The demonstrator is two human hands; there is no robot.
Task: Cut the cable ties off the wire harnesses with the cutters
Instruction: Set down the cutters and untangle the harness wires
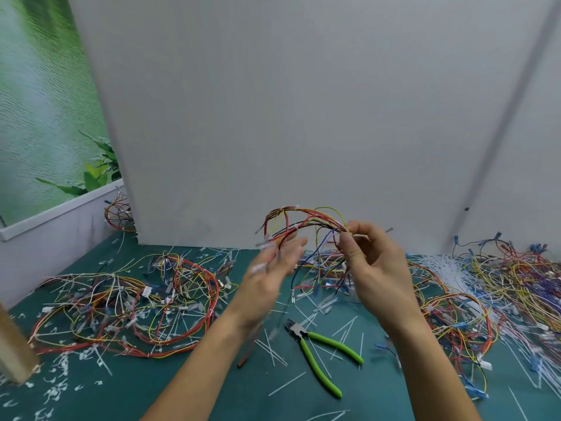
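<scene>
My right hand (373, 262) pinches a wire harness (303, 221) of red, yellow and black wires and holds it raised above the green mat, its loops arching to the left. White cable ties show on the arch. My left hand (273, 268) is blurred, with straight fingers among the hanging wires just left of the right hand. The green-handled cutters (321, 350) lie on the mat below and between my forearms, jaws pointing up-left, untouched.
A heap of harnesses (127, 302) covers the mat's left side and a larger tangle (485, 287) the right. Cut white tie pieces (60, 375) litter the green mat (212, 384). A grey panel (303, 117) stands behind. A wooden post (12, 350) is at far left.
</scene>
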